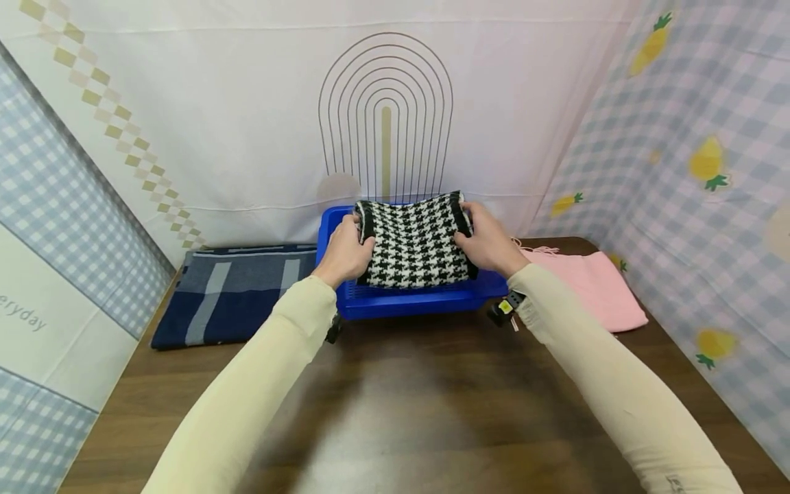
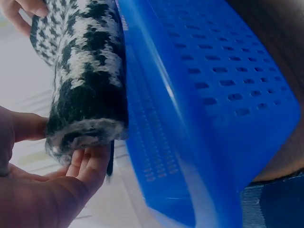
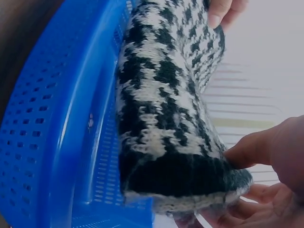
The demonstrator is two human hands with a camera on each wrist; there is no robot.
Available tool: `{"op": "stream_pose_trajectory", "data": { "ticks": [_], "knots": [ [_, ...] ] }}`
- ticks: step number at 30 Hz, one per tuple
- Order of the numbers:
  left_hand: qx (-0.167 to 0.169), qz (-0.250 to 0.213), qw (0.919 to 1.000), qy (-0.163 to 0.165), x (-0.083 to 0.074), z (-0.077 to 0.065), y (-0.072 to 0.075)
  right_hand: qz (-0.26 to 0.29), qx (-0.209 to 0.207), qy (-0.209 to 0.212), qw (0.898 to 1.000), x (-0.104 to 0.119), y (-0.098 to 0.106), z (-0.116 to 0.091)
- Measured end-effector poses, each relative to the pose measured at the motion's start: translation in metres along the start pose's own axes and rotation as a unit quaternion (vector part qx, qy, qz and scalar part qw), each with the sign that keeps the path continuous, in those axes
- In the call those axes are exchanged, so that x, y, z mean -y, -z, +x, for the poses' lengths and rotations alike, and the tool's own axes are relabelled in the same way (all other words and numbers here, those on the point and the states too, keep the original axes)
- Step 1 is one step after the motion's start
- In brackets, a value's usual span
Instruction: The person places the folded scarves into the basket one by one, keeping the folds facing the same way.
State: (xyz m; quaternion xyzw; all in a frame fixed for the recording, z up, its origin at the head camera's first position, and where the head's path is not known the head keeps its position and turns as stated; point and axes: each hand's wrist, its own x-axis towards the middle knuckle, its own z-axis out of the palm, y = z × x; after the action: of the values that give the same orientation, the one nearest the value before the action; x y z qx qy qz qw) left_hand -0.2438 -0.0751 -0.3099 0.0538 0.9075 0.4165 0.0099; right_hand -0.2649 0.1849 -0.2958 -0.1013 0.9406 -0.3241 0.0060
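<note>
A folded black-and-white houndstooth knit scarf (image 1: 413,240) is held by its two ends over a blue plastic basket (image 1: 407,305). My left hand (image 1: 347,252) pinches the left end, thumb on top and fingers beneath; in the left wrist view the scarf (image 2: 90,61) shows its layered, folded edge. At the other end my right hand (image 1: 487,240) grips the scarf, its thumb pressing on the black border seen in the right wrist view. The basket (image 3: 71,118) has slotted walls and lies below the scarf, which hides much of its inside.
To the basket's left lies a folded navy and grey scarf (image 1: 237,295). A folded pink scarf (image 1: 595,288) with fringe lies on the right, partly behind my right forearm. The brown wooden table (image 1: 395,412) stretches toward me, and patterned cloth (image 1: 247,116) hangs behind and at both sides.
</note>
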Motion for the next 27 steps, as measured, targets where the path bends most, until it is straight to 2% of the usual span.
{"op": "stream_pose_trajectory", "data": {
  "ticks": [6,10,22,27],
  "knots": [
    [0.003,0.007,0.9999,0.015,0.007,0.015,-0.003,0.025,0.017,-0.022,0.999,-0.003,-0.009,0.015],
    [0.004,0.010,0.9994,0.032,0.013,0.022,-0.006,0.025,0.045,-0.024,0.998,-0.006,-0.017,0.026],
    [0.055,0.022,0.9936,0.096,0.028,0.035,-0.020,0.006,0.121,-0.029,0.992,-0.017,-0.039,0.040],
    [0.089,0.044,0.9877,0.121,0.032,0.040,-0.029,0.024,0.139,-0.041,0.989,-0.024,-0.045,0.040]
  ]
}}
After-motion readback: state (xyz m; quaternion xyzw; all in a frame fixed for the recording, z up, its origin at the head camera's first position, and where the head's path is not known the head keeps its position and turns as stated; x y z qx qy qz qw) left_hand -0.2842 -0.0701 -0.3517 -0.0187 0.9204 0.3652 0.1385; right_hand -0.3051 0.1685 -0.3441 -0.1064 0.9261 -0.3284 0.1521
